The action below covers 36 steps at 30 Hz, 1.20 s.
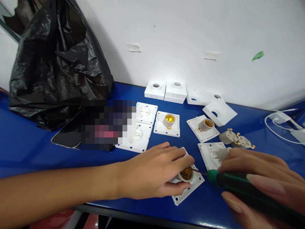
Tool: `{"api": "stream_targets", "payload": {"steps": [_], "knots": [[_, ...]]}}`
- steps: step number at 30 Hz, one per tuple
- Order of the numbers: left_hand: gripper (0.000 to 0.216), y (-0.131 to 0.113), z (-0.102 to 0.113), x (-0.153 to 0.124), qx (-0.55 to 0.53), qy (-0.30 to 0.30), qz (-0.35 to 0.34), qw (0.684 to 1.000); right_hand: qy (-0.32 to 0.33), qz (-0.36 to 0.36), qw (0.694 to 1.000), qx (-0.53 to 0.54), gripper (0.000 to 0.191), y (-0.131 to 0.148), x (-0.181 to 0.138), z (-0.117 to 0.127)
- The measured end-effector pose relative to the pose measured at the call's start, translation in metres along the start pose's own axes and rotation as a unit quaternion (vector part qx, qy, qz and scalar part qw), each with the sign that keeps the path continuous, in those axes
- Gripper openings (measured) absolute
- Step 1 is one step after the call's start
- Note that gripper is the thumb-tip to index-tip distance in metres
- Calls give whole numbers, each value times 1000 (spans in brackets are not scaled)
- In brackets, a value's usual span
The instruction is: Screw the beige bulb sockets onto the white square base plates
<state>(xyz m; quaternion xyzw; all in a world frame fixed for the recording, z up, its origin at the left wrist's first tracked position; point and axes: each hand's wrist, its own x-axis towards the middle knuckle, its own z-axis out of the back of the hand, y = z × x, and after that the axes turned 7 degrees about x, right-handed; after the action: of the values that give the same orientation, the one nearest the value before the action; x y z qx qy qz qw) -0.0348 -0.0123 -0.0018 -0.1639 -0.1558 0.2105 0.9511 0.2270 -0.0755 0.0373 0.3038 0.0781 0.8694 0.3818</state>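
Observation:
My left hand (162, 170) is closed around a lamp socket (186, 175) with a threaded brass inside, on a square white base plate (181, 198) lying flat on the blue table. In my right hand (259, 175) is a screwdriver (234, 181) with a green and black handle. Its thin shaft reaches left into the socket's mouth; the tip is hidden there. Beyond my right fingers lies another white base plate (208, 152), with a socket (224, 154) partly covered by the fingers. I cannot tell whether they touch it.
Loose sockets (234, 139) with brass tabs lie at the right. Farther back are plates with sockets (169, 122), bare plates (146, 113) and white box covers (175, 92) along the wall. A black plastic bag (59, 63), a dark phone (68, 133) and a white cable (274, 130) flank them.

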Motion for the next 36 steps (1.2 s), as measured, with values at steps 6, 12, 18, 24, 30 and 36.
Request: {"api": "stream_targets", "payload": {"steps": [6, 12, 18, 24, 30, 36], "knots": [[28, 0, 0, 0, 4, 3, 5, 1000, 95, 61, 994, -8, 10, -31, -5, 9], [32, 0, 0, -1, 10, -2, 1, 1000, 44, -7, 999, 14, 9, -2, 11, 1], [29, -1, 0, 0, 4, -2, 6, 1000, 38, 56, 997, 45, 13, 3, 26, -2], [30, -1, 0, -1, 3, 1, 7, 1000, 4, 36, 998, 58, 17, 1, 24, -5], [27, -1, 1, -1, 1, -2, 8, 1000, 28, 37, 998, 49, 20, 7, 28, -3], [24, -1, 1, 0, 2, 7, 6, 1000, 32, 46, 996, 65, 19, 6, 31, -2]]}}
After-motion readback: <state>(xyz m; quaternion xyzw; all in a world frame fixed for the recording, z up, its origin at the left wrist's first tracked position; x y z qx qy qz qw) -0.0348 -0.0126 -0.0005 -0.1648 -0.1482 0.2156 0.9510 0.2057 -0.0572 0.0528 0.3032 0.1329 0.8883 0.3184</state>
